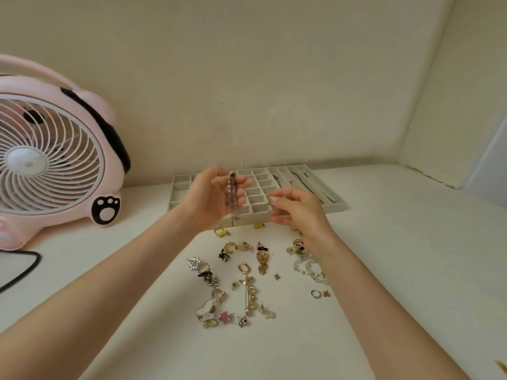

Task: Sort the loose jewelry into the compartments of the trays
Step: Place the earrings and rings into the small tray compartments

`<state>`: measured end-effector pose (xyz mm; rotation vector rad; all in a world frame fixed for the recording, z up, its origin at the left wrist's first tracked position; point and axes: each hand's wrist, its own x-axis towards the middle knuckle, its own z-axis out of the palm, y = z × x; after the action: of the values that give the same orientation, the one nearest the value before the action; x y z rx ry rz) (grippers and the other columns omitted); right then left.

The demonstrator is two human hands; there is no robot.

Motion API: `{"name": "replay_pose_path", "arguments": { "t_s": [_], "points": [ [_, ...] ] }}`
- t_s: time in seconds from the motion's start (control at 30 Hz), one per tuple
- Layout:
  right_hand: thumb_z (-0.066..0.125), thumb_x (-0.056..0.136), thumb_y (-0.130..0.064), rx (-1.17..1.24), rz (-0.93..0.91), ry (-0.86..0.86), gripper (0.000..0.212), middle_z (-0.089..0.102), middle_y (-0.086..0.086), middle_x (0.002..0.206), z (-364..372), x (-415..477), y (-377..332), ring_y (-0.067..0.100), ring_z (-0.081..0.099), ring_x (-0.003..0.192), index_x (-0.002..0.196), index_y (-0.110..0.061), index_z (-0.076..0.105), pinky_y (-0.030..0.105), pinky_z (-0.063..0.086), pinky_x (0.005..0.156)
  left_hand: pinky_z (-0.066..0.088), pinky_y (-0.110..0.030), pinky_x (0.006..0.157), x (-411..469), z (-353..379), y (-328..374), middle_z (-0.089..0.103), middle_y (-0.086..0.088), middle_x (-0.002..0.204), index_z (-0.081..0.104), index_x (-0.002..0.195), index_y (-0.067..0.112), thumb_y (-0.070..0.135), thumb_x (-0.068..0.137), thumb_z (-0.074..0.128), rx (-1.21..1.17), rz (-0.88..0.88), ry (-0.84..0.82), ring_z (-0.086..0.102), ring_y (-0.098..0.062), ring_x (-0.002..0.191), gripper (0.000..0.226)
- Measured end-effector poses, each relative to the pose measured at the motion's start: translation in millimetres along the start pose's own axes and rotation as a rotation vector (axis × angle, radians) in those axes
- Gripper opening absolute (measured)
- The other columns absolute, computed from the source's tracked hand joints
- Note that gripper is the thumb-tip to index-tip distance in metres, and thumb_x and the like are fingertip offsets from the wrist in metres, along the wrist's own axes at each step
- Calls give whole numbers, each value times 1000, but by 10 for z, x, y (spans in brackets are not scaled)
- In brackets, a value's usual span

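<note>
My left hand [212, 197] is raised over the grey compartment tray [338, 207] and holds a beaded bracelet [231, 194] that hangs from its curled fingers. Just right of it, my right hand [297, 209] hovers above the tray's front edge with fingers bent; whether it pinches anything I cannot tell. The tray's long right slots hold thin chains [300, 179]. Loose jewelry [247, 281] lies scattered on the white table in front of the tray: gold rings, a pink star [225, 316], a gold charm [262, 259], and a clear bead bracelet [308, 270].
A pink and white desk fan [52, 157] stands at the left, with a black cable [24, 267] looping in front of it. Cream walls close the back and right. A small silver ring [315, 294] lies at the right of the pile.
</note>
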<state>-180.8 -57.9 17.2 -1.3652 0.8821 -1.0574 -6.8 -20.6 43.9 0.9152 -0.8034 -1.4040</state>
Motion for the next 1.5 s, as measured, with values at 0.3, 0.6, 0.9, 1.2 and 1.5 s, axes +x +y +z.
{"name": "replay_pose_path", "arguments": {
  "t_s": [0.3, 0.6, 0.9, 1.2, 1.5],
  "points": [
    [59, 90, -5, -124, -41, -6, 13, 66, 10, 91, 22, 4, -10, 14, 61, 66, 97, -7, 70, 24, 57, 62, 53, -22, 54, 193, -350, 243, 66, -11, 95, 57, 108, -1, 46, 99, 24, 1022, -33, 282, 64, -12, 51, 59],
    [59, 90, -5, -132, -41, -10, 12, 67, 9, 89, 8, 1, -15, 12, 60, 65, 95, -10, 69, 21, 56, 60, 57, -34, 75, 262, -454, 198, 70, -13, 86, 64, 97, -7, 51, 97, 28, 1150, -146, 257, 69, -26, 78, 69],
    [59, 90, -5, -153, -80, -2, 13, 67, 8, 88, -48, -13, -85, 12, 61, 66, 89, -14, 69, 20, 55, 59, 50, -24, 61, 208, -219, 81, 69, -8, 91, 63, 93, 2, 18, 97, 45, 1278, 201, 232, 62, -13, 65, 24],
    [62, 89, -10, -382, -143, 110, 9, 68, 1, 76, -295, 23, -216, 10, 58, 54, 90, -16, 68, 19, 47, 53, 39, -9, 71, -125, 442, -592, 64, 9, 93, 67, 95, 18, 19, 86, 63, 1536, 492, -414, 54, -3, 83, 11],
    [62, 88, -10, -408, -134, 126, 9, 69, 5, 77, -294, 83, -136, 11, 58, 52, 86, -16, 68, 17, 44, 50, 35, -28, 81, -12, 567, -910, 51, -7, 100, 63, 94, 10, 27, 84, 65, 1763, 681, -570, 37, -18, 90, 20]
  ]
}}
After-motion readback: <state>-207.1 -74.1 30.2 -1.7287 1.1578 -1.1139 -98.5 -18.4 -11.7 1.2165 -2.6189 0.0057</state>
